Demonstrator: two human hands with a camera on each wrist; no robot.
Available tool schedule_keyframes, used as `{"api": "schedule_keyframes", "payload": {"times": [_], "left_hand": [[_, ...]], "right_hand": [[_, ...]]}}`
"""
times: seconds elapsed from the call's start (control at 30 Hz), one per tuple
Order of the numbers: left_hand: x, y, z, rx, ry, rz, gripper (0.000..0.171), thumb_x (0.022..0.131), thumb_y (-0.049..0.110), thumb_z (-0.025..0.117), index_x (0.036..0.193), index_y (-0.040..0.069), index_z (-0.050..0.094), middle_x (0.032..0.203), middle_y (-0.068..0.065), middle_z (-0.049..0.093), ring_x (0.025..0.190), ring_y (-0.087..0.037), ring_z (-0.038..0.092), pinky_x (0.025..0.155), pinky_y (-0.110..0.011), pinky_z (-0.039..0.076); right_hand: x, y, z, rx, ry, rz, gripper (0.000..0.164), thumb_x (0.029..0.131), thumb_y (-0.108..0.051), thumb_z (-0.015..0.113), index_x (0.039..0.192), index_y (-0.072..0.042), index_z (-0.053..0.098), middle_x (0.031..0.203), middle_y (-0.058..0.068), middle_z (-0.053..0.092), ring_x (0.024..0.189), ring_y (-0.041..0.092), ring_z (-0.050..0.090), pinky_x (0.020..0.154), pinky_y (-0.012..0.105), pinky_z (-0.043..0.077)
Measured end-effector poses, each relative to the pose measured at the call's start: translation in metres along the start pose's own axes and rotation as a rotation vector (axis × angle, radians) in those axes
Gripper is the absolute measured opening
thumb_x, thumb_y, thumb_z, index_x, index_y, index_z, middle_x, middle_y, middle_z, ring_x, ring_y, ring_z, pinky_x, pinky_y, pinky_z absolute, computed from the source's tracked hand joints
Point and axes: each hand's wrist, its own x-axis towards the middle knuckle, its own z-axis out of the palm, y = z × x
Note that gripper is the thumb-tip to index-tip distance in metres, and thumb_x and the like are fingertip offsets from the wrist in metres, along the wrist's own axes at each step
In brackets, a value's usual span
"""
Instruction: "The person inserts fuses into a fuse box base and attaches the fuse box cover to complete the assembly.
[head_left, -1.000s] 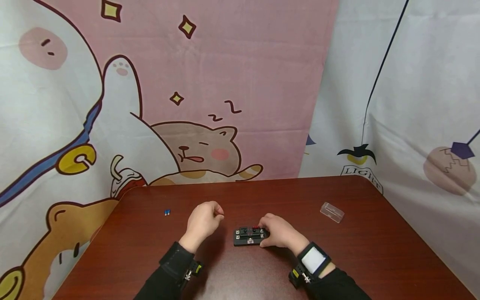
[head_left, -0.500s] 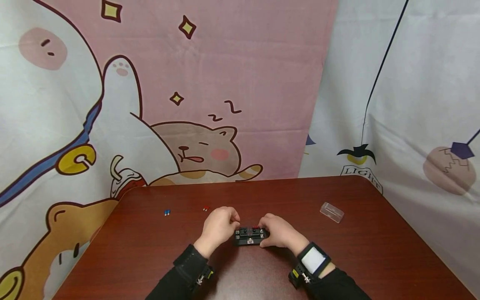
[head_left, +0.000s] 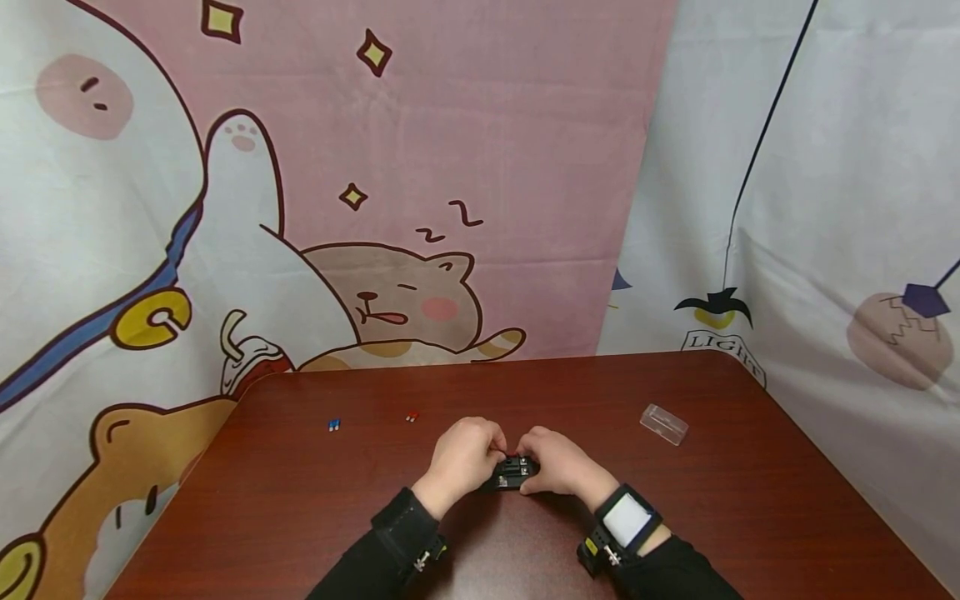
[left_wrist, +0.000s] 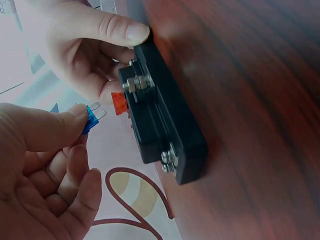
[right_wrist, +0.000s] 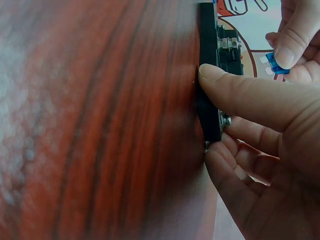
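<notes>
A printed cloth [head_left: 525, 167] hangs behind everything; at its left is a large white cartoon animal with a blue collar and a yellow bell. In front of it spreads a reddish-brown tabletop [head_left: 225, 517]. On the left of the tabletop, towards the far edge, lie small blue fuses [head_left: 334, 425], close together. To their right, also towards the far edge, are small red fuses [head_left: 412, 417].

Next comes the left hand [head_left: 463, 457], reaching in from the near side out of a black sleeve [head_left: 356, 557]. Its thumb and forefinger pinch a translucent blue fuse [left_wrist: 91, 121], while the other fingers curl loosely below. The fuse's two metal prongs point down towards a black fuse block [head_left: 513, 473] and do not touch it.

The block lies flat on the tabletop near the middle, its left end partly hidden by the left hand in the head view. Metal terminals with nuts show on its ends, and a red fuse [left_wrist: 119, 103] stands up from its top, just beside the blue one.

The right hand [head_left: 558, 462] grips the block's right end, thumb against the near side and the other fingers curled about the end. A white panel [head_left: 628, 523] is strapped to that wrist. Farther right, towards the far side, rests a clear plastic case [head_left: 664, 425], well apart from both hands.
</notes>
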Motion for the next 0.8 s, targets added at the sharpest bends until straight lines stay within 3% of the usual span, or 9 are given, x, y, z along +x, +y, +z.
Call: {"api": "schedule_keyframes", "payload": {"times": [0.33, 0.8], "left_hand": [[0.005, 0.005, 0.008, 0.019, 0.003, 0.060, 0.009, 0.079, 0.012, 0.083, 0.080, 0.017, 0.075, 0.075, 0.008, 0.065, 0.074, -0.010, 0.059, 0.060, -0.025, 0.047], [0.008, 0.009, 0.016, 0.152, -0.026, 0.134, 0.014, 0.077, 0.012, 0.083, 0.078, 0.020, 0.072, 0.076, 0.010, 0.063, 0.077, -0.010, 0.059, 0.059, -0.024, 0.047]], "right_hand": [[0.000, 0.000, 0.000, 0.003, 0.005, -0.007, 0.038, 0.068, -0.017, 0.091, 0.096, -0.011, 0.066, 0.091, -0.001, 0.055, 0.078, 0.014, 0.050, 0.072, 0.035, 0.046], [0.001, 0.002, 0.001, -0.005, 0.010, -0.019, 0.037, 0.067, -0.018, 0.091, 0.090, -0.011, 0.063, 0.088, -0.001, 0.053, 0.074, 0.014, 0.046, 0.065, 0.031, 0.041]]}}
